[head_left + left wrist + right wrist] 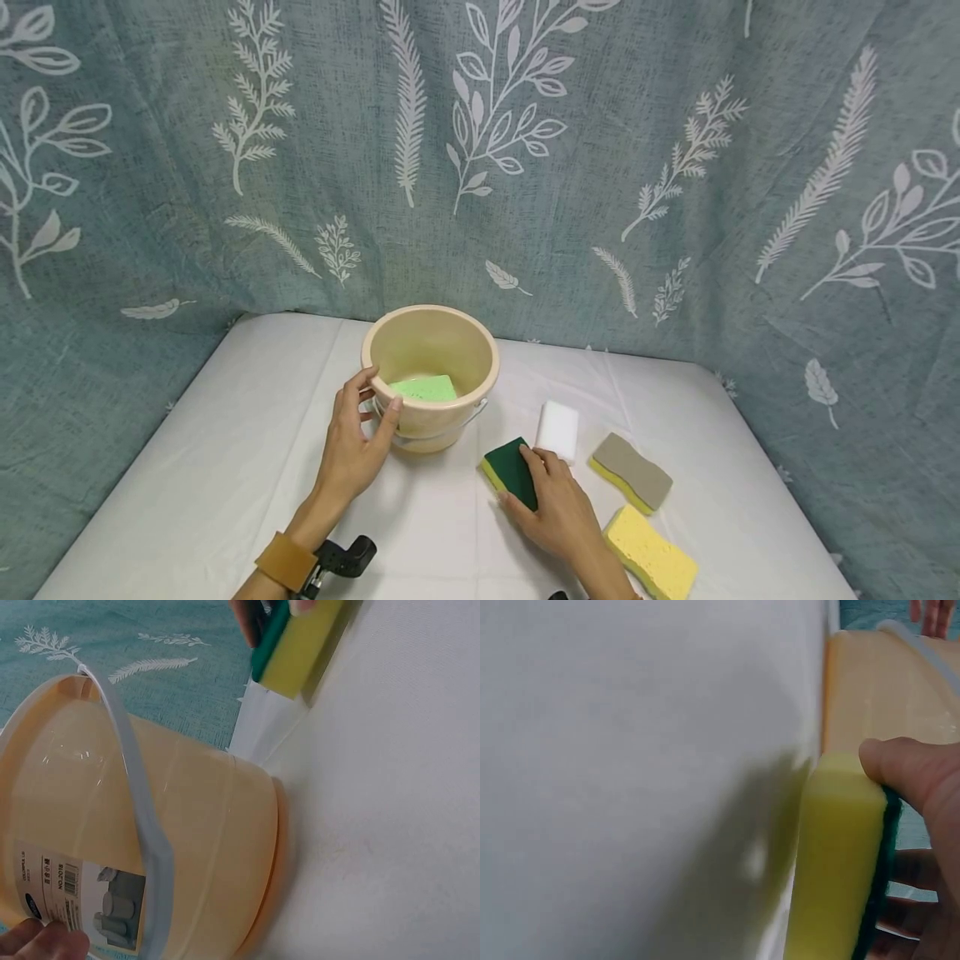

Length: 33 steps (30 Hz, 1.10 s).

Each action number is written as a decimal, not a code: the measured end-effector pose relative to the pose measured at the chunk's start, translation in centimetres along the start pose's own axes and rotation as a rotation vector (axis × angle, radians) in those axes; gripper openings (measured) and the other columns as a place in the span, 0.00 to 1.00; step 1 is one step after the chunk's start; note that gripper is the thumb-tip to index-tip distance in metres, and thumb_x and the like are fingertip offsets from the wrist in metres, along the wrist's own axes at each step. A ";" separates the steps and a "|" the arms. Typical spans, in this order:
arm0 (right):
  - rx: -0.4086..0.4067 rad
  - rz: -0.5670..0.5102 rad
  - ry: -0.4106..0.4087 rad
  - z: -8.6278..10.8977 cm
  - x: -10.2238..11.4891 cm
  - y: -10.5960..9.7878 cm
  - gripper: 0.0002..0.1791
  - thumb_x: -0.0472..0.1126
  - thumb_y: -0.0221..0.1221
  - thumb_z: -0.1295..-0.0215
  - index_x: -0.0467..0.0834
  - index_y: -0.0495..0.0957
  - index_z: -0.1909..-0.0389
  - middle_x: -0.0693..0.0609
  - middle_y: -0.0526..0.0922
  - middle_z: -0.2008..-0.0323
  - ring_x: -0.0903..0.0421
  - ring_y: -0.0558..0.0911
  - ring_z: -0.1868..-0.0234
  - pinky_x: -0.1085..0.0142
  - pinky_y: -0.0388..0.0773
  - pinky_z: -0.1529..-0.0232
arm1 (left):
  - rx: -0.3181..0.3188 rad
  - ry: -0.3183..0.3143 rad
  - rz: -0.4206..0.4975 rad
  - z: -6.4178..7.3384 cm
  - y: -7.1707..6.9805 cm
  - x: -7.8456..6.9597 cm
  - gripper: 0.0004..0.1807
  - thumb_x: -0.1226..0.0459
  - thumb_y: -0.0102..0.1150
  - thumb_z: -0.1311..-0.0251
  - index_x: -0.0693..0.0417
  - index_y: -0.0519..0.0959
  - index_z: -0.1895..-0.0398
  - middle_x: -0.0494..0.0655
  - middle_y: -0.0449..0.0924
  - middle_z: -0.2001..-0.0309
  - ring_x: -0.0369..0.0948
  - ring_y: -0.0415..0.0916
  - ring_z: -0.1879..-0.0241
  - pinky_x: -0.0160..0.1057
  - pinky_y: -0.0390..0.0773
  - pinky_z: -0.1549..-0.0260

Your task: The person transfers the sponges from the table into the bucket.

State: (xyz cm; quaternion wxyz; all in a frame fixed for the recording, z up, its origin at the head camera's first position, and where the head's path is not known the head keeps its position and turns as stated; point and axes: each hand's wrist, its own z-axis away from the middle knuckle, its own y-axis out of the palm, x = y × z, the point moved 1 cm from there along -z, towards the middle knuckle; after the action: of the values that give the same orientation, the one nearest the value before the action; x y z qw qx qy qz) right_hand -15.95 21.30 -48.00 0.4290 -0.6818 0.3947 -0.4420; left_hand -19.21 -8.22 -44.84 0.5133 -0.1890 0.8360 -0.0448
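Observation:
A cream bucket (431, 423) with a pale handle (135, 772) stands upright toward the back of the white table. Inside it lies a light green sponge (426, 387). My left hand (357, 446) holds the bucket's near left side, thumb and fingers spread along the rim and outer wall. In the left wrist view, fingertips touch the printed label (112, 907). To the right of the bucket, my right hand (553, 504) grips a yellow sponge with a dark green scouring face (513, 473). The thumb presses one edge in the right wrist view, with the other fingers at the green side.
Beyond the right hand lies a white sponge-like block (558, 429). A sponge with a grey-brown top and yellow base (632, 471) is to its right, and a plain yellow sponge (651, 552) lies nearer. A blue-green leaf-patterned curtain (570, 200) borders the table (247, 417).

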 end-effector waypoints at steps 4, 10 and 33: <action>-0.018 -0.041 0.003 -0.2 0.3 -1.2 0.40 0.58 0.67 0.35 0.41 0.70 0.29 0.42 0.76 0.38 0.47 0.79 0.42 0.50 0.81 0.50 | -0.002 0.001 -0.002 0.0 0.1 0.0 0.33 0.58 0.60 0.28 0.58 0.62 0.25 0.63 0.67 0.36 0.56 0.72 0.39 0.57 0.80 0.49; -0.051 -0.124 -0.007 -0.7 0.7 -3.3 0.41 0.58 0.68 0.35 0.41 0.69 0.28 0.43 0.76 0.36 0.47 0.79 0.42 0.51 0.80 0.49 | -0.001 -0.008 -0.002 0.0 0.1 0.0 0.33 0.58 0.60 0.28 0.58 0.61 0.25 0.63 0.67 0.36 0.56 0.72 0.39 0.57 0.80 0.49; -0.174 -0.313 -0.190 -5.1 4.0 -9.3 0.39 0.53 0.66 0.32 0.44 0.65 0.25 0.44 0.73 0.33 0.50 0.77 0.42 0.51 0.81 0.48 | 0.002 -0.026 -0.001 0.0 0.2 0.0 0.34 0.57 0.60 0.28 0.58 0.61 0.25 0.62 0.68 0.36 0.56 0.72 0.38 0.57 0.79 0.48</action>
State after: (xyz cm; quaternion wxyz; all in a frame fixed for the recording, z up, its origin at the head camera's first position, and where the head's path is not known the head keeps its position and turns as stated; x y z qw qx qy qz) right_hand -18.04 19.41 -37.00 0.3298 -0.8080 0.2783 -0.4012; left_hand -19.26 -8.06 -44.85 0.5244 -0.1894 0.8291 -0.0432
